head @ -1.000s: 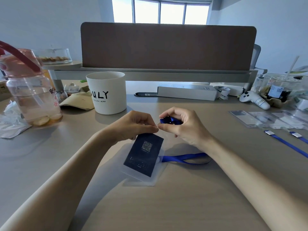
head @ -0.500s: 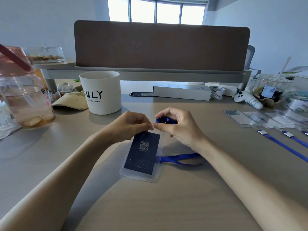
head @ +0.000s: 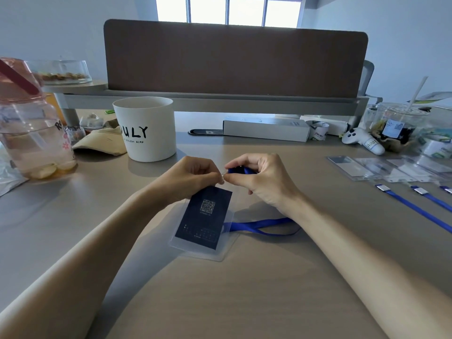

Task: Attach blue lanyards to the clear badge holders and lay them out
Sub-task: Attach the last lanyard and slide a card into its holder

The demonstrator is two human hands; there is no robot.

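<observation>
pinches the top edge of the clear badge holder (head: 221,253) with the left hand (head: 193,177), thumb and forefinger curled tight together on it. clamps the end of the blue lanyard (head: 259,227) in the right hand (head: 264,182), fingers curled round the strap, thumb and forefinger closed on a small metal clip (head: 223,176) right at the holder's top. brings both sets of fingertips together there, above the middle of the desk (head: 220,302).

hangs tilted from the left fingers, that holder, lower edge down at the desk top; touching or not, cannot tell. looks like a soft see-through plastic sleeve with rounded corners, a little wider and longer than the dark navy card (head: 208,223) inside. carries a pale qr code on the card's upper half and rows of small pale marks near the bottom, too small to read.

runs as a flat bright blue ribbon, the lanyard, from behind the holder's right edge across the desk and under the right wrist, two bands lying close together in a long loop.

lined up at the right of the desk: a row of finished badge holders (head: 367,167), side by side, each with a silver-clipped blue strap (head: 415,206) trailing toward the near right edge. behind the left hand, well apart, a white cup (head: 146,129) with black lettering.
</observation>
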